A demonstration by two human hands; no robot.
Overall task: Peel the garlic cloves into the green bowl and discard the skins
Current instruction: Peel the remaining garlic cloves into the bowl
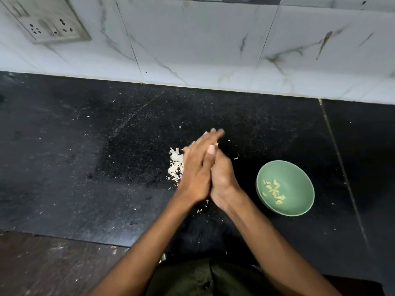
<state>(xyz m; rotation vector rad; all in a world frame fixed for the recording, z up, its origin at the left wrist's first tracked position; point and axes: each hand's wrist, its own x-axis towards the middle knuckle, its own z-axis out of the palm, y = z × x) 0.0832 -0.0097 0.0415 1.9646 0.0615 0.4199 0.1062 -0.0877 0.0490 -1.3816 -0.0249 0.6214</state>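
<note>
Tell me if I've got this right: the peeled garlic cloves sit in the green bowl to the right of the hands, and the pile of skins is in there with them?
Not quite. The head view shows the peeled garlic cloves in the green bowl, right of the hands, but the pile of skins lies on the black counter, just left of the left hand, not in the bowl.

Arms: I see both forearms [149,242] bare, no sleeves in view.
Garment: dark olive shirt [192,278], perhaps with one dark button [206,285].
</note>
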